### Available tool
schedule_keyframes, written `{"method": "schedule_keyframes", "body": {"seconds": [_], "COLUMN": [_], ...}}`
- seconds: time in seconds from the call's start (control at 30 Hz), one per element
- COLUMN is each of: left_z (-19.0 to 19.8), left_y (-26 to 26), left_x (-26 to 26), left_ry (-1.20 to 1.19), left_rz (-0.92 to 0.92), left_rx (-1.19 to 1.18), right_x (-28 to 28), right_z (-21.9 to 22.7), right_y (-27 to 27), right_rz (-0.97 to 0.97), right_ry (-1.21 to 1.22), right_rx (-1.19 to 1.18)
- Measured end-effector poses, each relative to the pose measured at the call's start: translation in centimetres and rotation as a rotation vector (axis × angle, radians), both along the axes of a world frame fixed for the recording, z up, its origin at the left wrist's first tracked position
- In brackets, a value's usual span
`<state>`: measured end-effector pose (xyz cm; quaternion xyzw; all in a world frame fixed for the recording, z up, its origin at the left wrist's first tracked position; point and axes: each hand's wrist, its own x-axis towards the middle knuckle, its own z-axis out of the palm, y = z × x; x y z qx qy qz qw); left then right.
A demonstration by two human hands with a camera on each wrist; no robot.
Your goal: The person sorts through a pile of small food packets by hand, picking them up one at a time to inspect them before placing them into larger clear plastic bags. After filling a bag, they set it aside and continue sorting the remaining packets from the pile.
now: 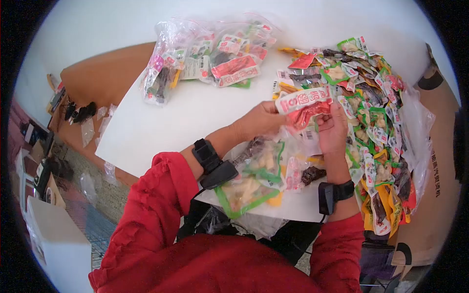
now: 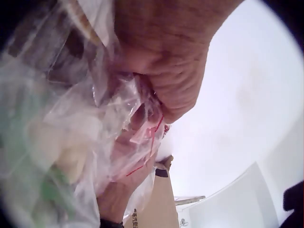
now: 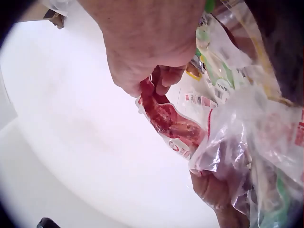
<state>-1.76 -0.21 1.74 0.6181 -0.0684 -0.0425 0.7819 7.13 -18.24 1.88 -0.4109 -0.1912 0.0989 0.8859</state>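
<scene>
Both hands raised over the white table [image 1: 161, 122], meeting at a red packet [image 1: 305, 105]. Right hand [image 1: 333, 128] pinches the packet from below — fingers curled round its lower edge. Left hand [image 1: 261, 121] grips the rim of a clear bag [image 1: 259, 171] that hangs beneath, already part-filled with snack packs. Packet sits just above the bag's mouth. Loose snack pile [image 1: 376, 122] to the right; two filled bags [image 1: 205, 61] lie farther back on the table.
</scene>
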Motion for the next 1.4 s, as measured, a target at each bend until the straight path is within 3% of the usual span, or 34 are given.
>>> {"method": "schedule_keyframes", "body": {"seconds": [0.1,0.17,0.23,0.37,0.47,0.57,1.0,1.07,1.17,1.4], "left_z": [-0.2,-0.6,-0.7,-0.5,-0.2,0.2,-0.2,0.2,0.2,-0.3], "left_y": [-0.3,-0.4,-0.8,-0.6,-0.7,-0.6,-0.5,-0.7,-1.0,-0.5], "left_x": [-0.3,0.0,-0.1,-0.2,-0.3,-0.2,-0.3,-0.5,-0.4,-0.2], "left_ry": [0.047,0.046,0.045,0.093,-0.007,-0.003,-0.047,-0.080,-0.177,-0.094], "left_rz": [-0.109,-0.105,-0.031,-0.038,-0.074,0.010,-0.045,-0.035,0.069,-0.004], "left_rx": [0.006,0.067,0.032,0.081,0.137,0.119,0.138,0.140,0.080,-0.058], "right_x": [0.1,-1.7,-2.9,-2.5,-1.9,-2.5,-2.8,-2.6,-3.1,-3.3], "right_z": [0.0,0.4,0.0,-0.3,-0.5,0.2,-0.1,-0.5,-0.4,-0.2], "right_y": [-0.7,0.4,1.4,1.0,0.4,0.6,0.5,0.3,0.7,0.6], "right_rz": [0.041,-0.022,0.021,0.138,0.197,0.205,0.234,0.235,0.187,0.228], "right_ry": [-0.092,-0.164,-0.140,-0.081,-0.034,-0.094,-0.038,-0.251,-0.258,-0.227], "right_rx": [-0.010,-0.142,-0.101,-0.068,-0.070,-0.169,-0.169,-0.411,-0.410,-0.346]}}
